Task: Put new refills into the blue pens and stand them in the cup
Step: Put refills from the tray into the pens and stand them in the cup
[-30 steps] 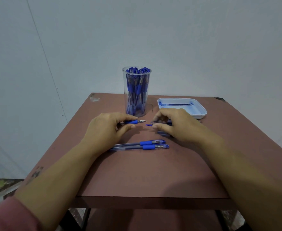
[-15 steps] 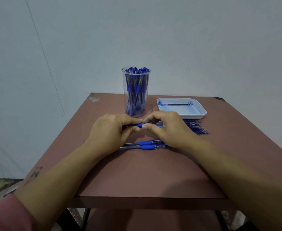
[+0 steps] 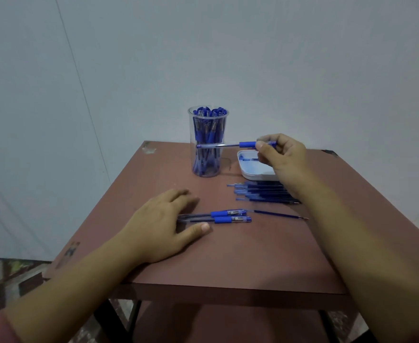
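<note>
Head view of the desk (image 3: 253, 256). The right hand (image 3: 281, 157) is raised over the far half of the desk, its grip clamped on the held pen (image 3: 228, 145): thumb and fingertips pinch it just right of its blue rubber band. The held pen lies level, with its clear barrel pointing left across the front of the cup (image 3: 208, 142); whether the two touch cannot be told. The cup is clear and upright, stands near the middle of the far edge, and is packed with blue pens. A white tray (image 3: 249, 175) sits just right of the cup, toward the far right corner, partly hidden by the right hand. A row of refills (image 3: 262, 193) lies side by side just in front of the tray, with the right ends under the right wrist. Two pens (image 3: 218, 216) lie together near the desk's centre, parallel to the near edge. The left hand (image 3: 163, 224) rests flat on the desk, its grip apart and fingers straight, covering the left ends of the two pens. A loose refill (image 3: 280, 215) lies just right of them, roughly in line
</note>
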Demonstrator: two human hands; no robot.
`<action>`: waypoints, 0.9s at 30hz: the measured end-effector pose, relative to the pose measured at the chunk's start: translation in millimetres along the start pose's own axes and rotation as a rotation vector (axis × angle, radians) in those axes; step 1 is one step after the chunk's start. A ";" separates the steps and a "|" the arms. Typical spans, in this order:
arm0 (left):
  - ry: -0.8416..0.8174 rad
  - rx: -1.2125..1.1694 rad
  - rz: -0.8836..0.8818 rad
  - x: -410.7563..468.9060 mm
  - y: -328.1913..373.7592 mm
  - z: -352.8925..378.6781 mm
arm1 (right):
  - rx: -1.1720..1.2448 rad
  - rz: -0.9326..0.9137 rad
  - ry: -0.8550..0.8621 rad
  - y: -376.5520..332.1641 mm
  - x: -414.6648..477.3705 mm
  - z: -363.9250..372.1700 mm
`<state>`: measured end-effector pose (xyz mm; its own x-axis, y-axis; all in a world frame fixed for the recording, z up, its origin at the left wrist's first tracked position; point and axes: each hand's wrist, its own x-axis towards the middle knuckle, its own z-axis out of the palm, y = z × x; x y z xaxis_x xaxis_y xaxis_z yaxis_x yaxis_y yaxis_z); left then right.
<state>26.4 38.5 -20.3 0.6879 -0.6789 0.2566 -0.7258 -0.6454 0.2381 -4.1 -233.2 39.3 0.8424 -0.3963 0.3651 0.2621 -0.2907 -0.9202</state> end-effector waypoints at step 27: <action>0.002 0.072 -0.038 2.7 3.9 7.2 | -0.549 -0.436 -0.074 -63.2 71.1 75.3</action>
<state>25.4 31.6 -25.5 0.7148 -0.6527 0.2510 -0.6970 -0.6942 0.1798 74.8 -177.5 112.8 0.7496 -0.0893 0.6558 0.3241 -0.8144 -0.4813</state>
